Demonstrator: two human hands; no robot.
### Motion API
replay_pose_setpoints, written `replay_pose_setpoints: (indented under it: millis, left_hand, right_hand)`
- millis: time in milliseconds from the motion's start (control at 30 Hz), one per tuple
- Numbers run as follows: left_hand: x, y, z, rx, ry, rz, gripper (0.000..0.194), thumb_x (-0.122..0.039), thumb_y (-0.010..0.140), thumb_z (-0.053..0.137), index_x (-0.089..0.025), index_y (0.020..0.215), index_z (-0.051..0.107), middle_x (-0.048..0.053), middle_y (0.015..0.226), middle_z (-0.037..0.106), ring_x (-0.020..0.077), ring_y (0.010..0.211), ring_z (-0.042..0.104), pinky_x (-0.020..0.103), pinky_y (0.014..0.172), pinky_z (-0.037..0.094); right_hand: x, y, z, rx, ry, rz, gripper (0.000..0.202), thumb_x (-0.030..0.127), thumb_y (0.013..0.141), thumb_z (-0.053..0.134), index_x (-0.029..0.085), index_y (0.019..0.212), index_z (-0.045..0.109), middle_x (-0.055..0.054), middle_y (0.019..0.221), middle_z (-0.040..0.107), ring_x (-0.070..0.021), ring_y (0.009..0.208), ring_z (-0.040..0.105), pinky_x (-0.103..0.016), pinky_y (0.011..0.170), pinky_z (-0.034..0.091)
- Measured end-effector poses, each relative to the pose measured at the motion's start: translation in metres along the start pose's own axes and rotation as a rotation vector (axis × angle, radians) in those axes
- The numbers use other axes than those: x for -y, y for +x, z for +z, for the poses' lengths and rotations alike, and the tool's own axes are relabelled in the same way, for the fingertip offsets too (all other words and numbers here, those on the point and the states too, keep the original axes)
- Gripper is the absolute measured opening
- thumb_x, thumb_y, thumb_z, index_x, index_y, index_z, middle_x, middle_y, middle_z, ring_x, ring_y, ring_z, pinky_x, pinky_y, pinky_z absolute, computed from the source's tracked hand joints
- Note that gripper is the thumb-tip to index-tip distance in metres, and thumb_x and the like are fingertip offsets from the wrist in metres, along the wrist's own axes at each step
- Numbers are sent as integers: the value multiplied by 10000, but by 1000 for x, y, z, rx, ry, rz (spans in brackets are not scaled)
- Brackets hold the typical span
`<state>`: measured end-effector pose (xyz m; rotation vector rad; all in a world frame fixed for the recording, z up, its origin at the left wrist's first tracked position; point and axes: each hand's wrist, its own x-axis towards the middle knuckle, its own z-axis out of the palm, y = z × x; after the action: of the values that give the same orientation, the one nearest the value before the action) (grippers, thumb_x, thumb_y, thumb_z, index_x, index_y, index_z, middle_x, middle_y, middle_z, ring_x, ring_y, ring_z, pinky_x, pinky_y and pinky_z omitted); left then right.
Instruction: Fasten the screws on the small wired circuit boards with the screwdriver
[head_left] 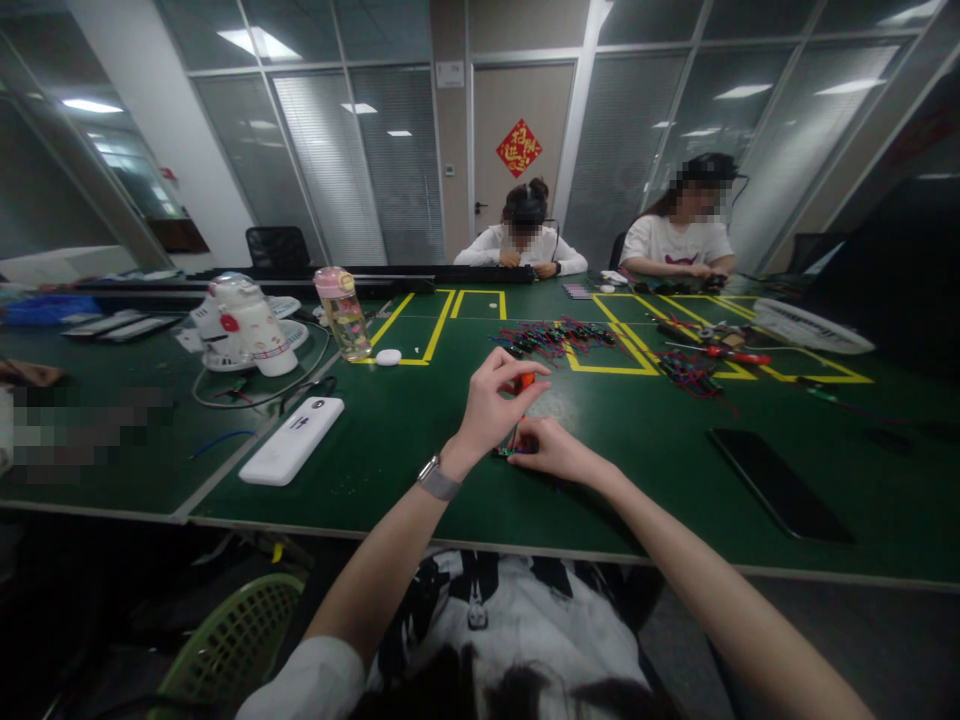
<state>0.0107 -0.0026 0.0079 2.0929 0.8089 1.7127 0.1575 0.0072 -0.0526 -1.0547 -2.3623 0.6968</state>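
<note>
My left hand (pixel 501 396), with a watch on its wrist, is closed on the orange handle of a screwdriver (pixel 527 380). The tool stands roughly upright with its tip pointing down. Just below it, my right hand (pixel 549 448) pinches a small green circuit board with wires (pixel 504 453) against the green table (pixel 450 510). The board is partly hidden by the fingers, and the exact spot where the tool's tip meets it is too small to make out. Beyond my hands lies a pile of red, blue and black wired parts (pixel 555 338).
A white power bank (pixel 292 440), a pink-lidded bottle (pixel 343 315) and a white round case (pixel 388 357) stand to the left. On the right are a black phone (pixel 776 482), a second wired pile (pixel 694 372) and red-handled pliers (pixel 739 356). Two people sit across the table.
</note>
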Motion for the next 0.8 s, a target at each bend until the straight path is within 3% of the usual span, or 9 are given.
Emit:
replay_pose_setpoints:
  millis: [100, 200, 300, 433, 567, 700, 800]
  left_hand:
    - [-3, 1, -1, -11, 93, 73, 130, -279, 846, 672, -219, 954, 712, 8, 816, 543, 125, 767, 555, 238, 666, 512]
    - [-4, 1, -4, 57, 55, 94, 235, -232, 954, 481, -213, 1081, 678, 63, 1028, 622, 164, 984, 597, 314, 865, 512]
    - [-4, 1, -5, 136, -105, 18, 283, -219, 973, 425, -198, 1154, 641, 84, 1140, 631, 154, 961, 640, 291, 821, 537]
    - [-3, 2, -6, 111, -69, 15, 193, -214, 922, 546, -194, 1056, 684, 50, 957, 653, 139, 855, 624, 273, 765, 514]
    - [-3, 3, -7, 28, 50, 75, 107, -202, 823, 694, -199, 927, 719, -4, 763, 562, 121, 728, 535, 257, 698, 460]
    - [-2, 2, -6, 32, 85, 78, 124, -262, 809, 718, -209, 921, 718, -8, 767, 532, 124, 723, 518, 258, 686, 450]
    - [-3, 1, -6, 49, 85, 85, 156, -279, 900, 602, -208, 995, 703, 12, 822, 551, 133, 775, 548, 270, 725, 468]
  right_hand:
    - [1, 0, 0, 2, 9, 1, 84, 156, 717, 720, 142, 731, 638, 10, 647, 595, -124, 587, 523, -230, 557, 382]
    - [4, -1, -2, 5, 28, -9, 82, 143, 721, 710, 137, 726, 628, 9, 657, 589, -121, 588, 517, -229, 557, 386]
    - [6, -1, -2, 0, 16, -6, 81, 129, 713, 712, 137, 727, 632, 13, 653, 579, -118, 585, 510, -226, 554, 382]
    - [6, -1, -2, 10, -1, 9, 85, 134, 714, 719, 134, 769, 653, 18, 638, 574, -120, 585, 519, -225, 556, 384]
    - [4, -1, -3, 36, 43, 1, 127, 180, 735, 723, 132, 843, 676, 10, 659, 590, -125, 595, 532, -234, 565, 401]
    - [4, 1, -6, -129, 213, -17, 298, 333, 690, 783, 136, 876, 658, -19, 738, 627, -152, 654, 561, -272, 619, 458]
    - [9, 4, -8, -279, 468, -55, 364, 408, 672, 786, 152, 885, 638, -40, 821, 654, -190, 776, 604, -327, 746, 502]
